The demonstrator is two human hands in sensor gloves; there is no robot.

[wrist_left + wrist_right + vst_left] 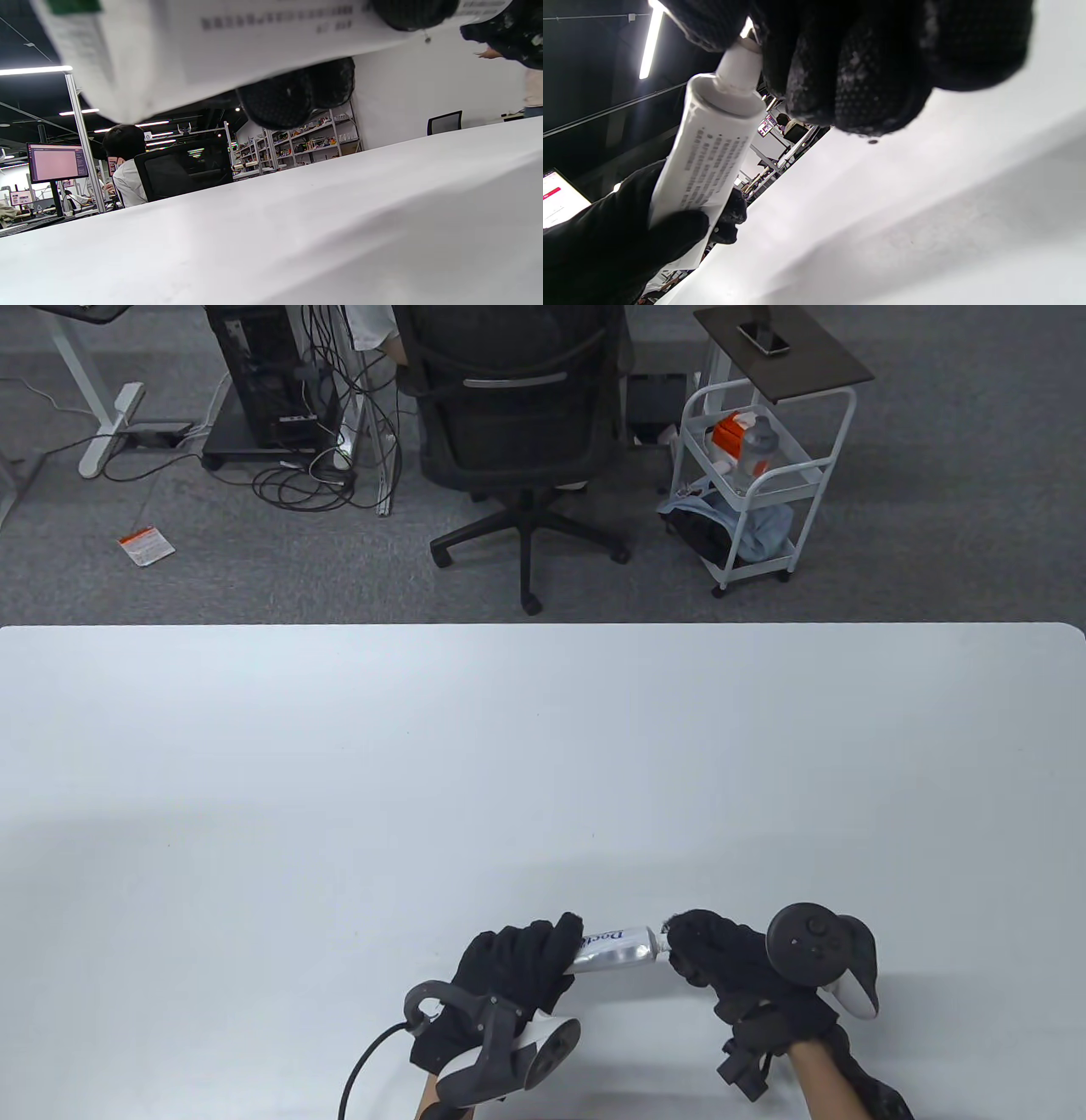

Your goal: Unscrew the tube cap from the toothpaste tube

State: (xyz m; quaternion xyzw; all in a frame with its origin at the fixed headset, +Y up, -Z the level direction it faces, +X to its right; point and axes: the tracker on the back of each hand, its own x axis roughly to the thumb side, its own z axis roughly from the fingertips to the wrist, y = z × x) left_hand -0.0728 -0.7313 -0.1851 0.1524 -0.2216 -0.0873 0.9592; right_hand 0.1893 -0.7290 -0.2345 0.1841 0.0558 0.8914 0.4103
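Toothpaste tube (612,948) held level above the desk (339,780), close to its near edge, a little right of centre. Left hand (509,976) wraps the tail end of the tube, fingers curled fully round the body. Right hand (721,963) covers the neck end; fingertips closed over the cap (741,63).

Table view: only the middle stretch of the tube shows between the two gloves, silver with blue lettering. Cap not visible here, buried under the right fingers.

Right wrist view: shows what the table view hides. White neck and cap base stand out from the tube shoulder (723,95), with the right fingertips (840,80) pinched around the upper part. Cap appears seated on the neck, though the joint is partly covered, so cannot confirm. Left glove (606,241) seen clasping the lower tube, printed text facing the camera.

Left wrist view: tube underside (212,46) fills the top of the frame, blurred, small print just legible as rows. Left fingertips (292,99) curl beneath it. Desk surface below, well apart from the tube.
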